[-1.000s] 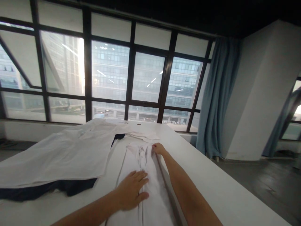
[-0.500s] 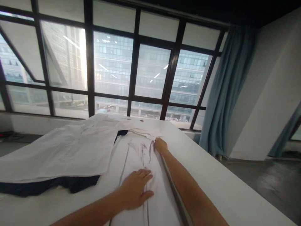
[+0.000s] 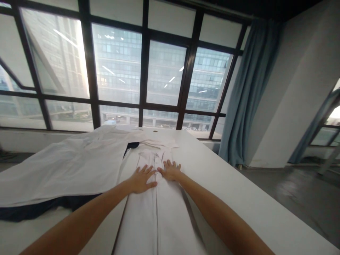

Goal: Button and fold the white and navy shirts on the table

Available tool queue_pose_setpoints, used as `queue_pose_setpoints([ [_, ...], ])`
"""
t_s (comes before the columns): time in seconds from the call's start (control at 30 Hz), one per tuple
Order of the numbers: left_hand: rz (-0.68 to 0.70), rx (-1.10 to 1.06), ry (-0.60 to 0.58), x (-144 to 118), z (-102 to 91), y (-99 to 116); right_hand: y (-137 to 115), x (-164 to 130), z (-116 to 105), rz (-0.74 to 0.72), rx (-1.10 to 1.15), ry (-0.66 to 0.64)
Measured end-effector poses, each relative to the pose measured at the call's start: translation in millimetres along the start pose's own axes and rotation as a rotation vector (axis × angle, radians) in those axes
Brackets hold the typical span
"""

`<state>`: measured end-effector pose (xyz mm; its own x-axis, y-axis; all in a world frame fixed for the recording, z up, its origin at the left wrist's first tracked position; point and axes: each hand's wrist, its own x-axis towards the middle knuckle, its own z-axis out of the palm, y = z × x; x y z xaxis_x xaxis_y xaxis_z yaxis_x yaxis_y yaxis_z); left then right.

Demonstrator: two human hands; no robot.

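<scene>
A long white garment [image 3: 170,212] lies lengthwise on the white table, with a seam or opening running down its middle. Whether it is a shirt or another kind is hard to tell. My left hand [image 3: 141,180] rests flat on it, left of the middle line, fingers spread. On the other side of that line, my right hand [image 3: 170,171] presses down near the upper end, its fingers also apart. Both hands are open and hold nothing. Just beyond them, the garment's upper end is slightly rumpled.
A pile of white cloth [image 3: 77,166] covers the table's left side, with dark navy fabric [image 3: 53,207] showing beneath. The white table [image 3: 212,177] ends along a slanting right edge. Windows line the far side, and a blue curtain [image 3: 252,99] hangs at the right.
My right hand has let go of the garment's upper right corner and moved nearer, flat onto the cloth. My left hand has slid forward and slightly left.
</scene>
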<state>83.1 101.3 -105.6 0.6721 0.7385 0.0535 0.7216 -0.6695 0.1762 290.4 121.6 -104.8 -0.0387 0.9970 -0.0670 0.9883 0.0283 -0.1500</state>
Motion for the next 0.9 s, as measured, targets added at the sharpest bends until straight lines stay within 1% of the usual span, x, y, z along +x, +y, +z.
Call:
queue_pose_setpoints([
  [0.13, -0.036, 0.016, -0.004, 19.3, -3.8, -19.6, 1.0, 34.0, -2.1, -0.052, -0.017, 0.040],
  [0.2, -0.052, 0.006, 0.009, 26.4, -3.9, -28.7, -1.5, 44.6, -3.8, -0.077, -0.029, 0.061],
  [0.27, -0.068, -0.012, 0.028, 31.9, -1.8, -37.2, -6.6, 47.4, -5.0, -0.090, -0.051, 0.129],
  [0.33, -0.079, -0.025, 0.051, 36.6, 1.6, -45.1, -13.3, 43.4, -5.2, -0.107, -0.073, 0.237],
  [0.4, -0.081, -0.028, 0.083, 41.4, 4.6, -52.3, -19.7, 35.7, -4.8, -0.162, -0.055, 0.321],
  [0.43, -0.079, -0.030, 0.108, 44.0, 5.1, -55.5, -22.0, 31.8, -4.7, -0.207, -0.029, 0.334],
  [0.5, -0.064, -0.026, 0.169, 49.4, 3.1, -60.7, -24.1, 26.2, -5.3, -0.313, 0.030, 0.313],
  [0.57, -0.036, -0.010, 0.223, 54.7, -3.5, -64.2, -22.5, 25.1, -7.4, -0.409, 0.065, 0.274],
  [0.63, -0.013, 0.017, 0.251, 59.3, -13.0, -65.8, -18.6, 27.7, -10.8, -0.457, 0.083, 0.258],
  [0.77, -0.009, 0.048, 0.303, 63.7, -28.0, -64.1, -14.1, 35.7, -17.1, -0.453, 0.088, 0.288],
  [0.83, -0.017, 0.058, 0.315, 62.2, -28.9, -61.7, -16.3, 36.8, -18.5, -0.443, 0.067, 0.281],
  [0.9, -0.046, 0.058, 0.308, 58.2, -25.4, -59.0, -19.8, 35.1, -19.2, -0.419, 0.036, 0.271],
])
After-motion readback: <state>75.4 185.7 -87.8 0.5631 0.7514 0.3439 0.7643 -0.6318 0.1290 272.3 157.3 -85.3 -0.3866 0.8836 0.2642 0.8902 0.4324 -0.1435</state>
